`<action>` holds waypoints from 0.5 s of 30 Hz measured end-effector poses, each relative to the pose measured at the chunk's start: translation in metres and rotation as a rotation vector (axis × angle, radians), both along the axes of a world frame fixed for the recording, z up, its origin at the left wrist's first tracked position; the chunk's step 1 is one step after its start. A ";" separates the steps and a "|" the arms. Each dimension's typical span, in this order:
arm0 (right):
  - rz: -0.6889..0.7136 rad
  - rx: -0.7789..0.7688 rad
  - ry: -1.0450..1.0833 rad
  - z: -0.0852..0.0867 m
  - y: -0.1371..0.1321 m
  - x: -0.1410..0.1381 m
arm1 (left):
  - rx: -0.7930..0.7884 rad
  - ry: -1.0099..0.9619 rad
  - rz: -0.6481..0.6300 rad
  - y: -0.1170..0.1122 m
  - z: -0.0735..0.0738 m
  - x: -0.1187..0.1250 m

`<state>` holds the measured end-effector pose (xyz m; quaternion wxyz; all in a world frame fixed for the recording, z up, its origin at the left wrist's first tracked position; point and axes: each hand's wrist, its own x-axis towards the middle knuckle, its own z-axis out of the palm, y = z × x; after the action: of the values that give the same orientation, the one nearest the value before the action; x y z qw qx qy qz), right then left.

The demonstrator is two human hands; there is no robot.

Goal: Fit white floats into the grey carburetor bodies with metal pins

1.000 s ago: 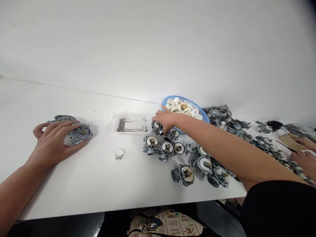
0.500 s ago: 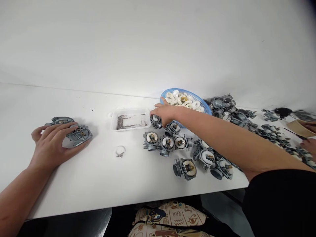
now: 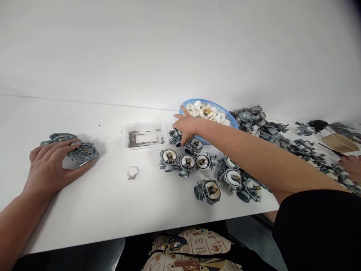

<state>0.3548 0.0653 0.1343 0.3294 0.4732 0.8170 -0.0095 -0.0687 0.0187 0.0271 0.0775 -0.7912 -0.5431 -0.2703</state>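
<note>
At the left, my left hand is closed around a grey metal carburetor, thumb along its near side. A second carburetor lies just behind it, partly under the fingers. My right hand reaches across to the front left of a blue basket. Its thumb and fingers are around another carburetor, with one finger stuck out towards the basket. Several carburetors with white floats in them, such as one carburetor, stand close in front of this hand.
A clear plastic tray holds thin metal pins. Near it lies a white ring-shaped float with small metal pieces. White floats fill the basket. More carburetors are piled at the right, by a tan strip and another person's hand.
The whole view has shifted slightly, so things sit a little further left. The carburetor at my right hand has turned a bit. The other person's upper hand has left the tan strip.
</note>
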 end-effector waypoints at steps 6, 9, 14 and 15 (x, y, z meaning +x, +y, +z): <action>0.025 0.043 -0.005 0.003 -0.003 -0.010 | -0.031 0.017 0.006 0.001 0.000 -0.001; -0.011 0.033 -0.017 0.004 -0.006 -0.019 | -0.035 0.004 0.008 0.001 0.000 -0.001; 0.003 0.103 -0.078 0.001 -0.011 -0.029 | -0.067 0.008 0.015 0.002 -0.002 -0.003; 0.005 0.103 -0.085 0.000 -0.013 -0.029 | -0.073 0.008 0.018 0.002 -0.002 -0.003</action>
<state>0.3256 0.0527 0.1345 0.3391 0.4875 0.8028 0.0535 -0.0717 0.0210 0.0254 0.0532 -0.7896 -0.5593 -0.2467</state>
